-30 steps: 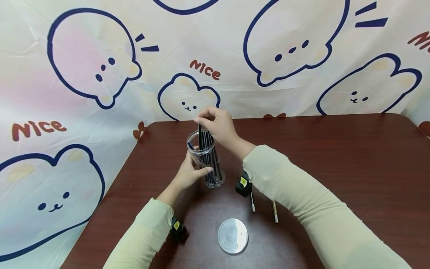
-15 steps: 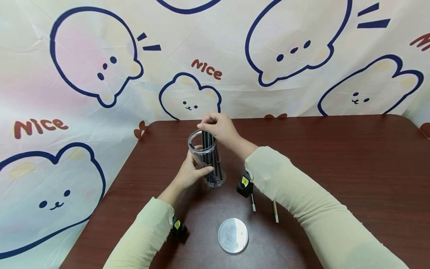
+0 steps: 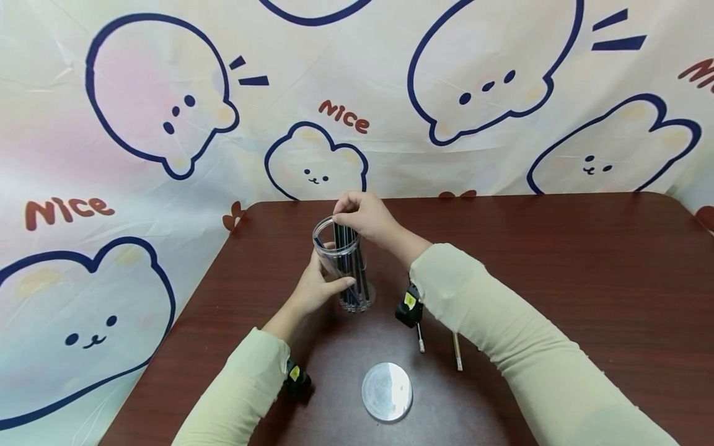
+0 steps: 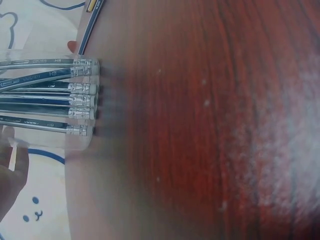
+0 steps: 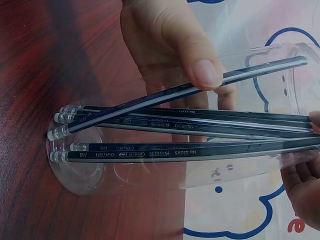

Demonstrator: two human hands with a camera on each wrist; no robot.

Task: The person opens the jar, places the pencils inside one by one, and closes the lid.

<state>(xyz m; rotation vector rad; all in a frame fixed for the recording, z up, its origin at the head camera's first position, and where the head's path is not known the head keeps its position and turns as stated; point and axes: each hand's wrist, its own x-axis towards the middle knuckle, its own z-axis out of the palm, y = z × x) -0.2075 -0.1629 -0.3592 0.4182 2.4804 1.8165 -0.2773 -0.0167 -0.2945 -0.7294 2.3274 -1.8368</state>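
My left hand [image 3: 315, 288] grips a clear plastic jar [image 3: 329, 265] around its side, with the thumb across the front. Inside stand several dark, silver-striped pencils [image 3: 352, 272], eraser ends down. One pencil [image 5: 125, 111] leans apart from the others, under the left thumb in the right wrist view. At the jar's mouth, my right hand [image 3: 368, 217] pinches the upper ends of pencils; how many is hidden by the fingers. The left wrist view shows the silver ferrules and erasers [image 4: 82, 100] at the jar's bottom, and part of the left hand [image 4: 12, 180].
A round clear lid [image 3: 387, 392] lies on the dark red-brown table [image 3: 558, 266] nearer the body. Two pencils, one dark [image 3: 421, 339] and one yellowish [image 3: 458, 354], lie partly under the right forearm. A patterned cloth [image 3: 390, 161] hangs behind the table.
My right hand has come down towards the jar's rim, lowering a raised pencil level with the others. The left hand and jar have stayed in place.
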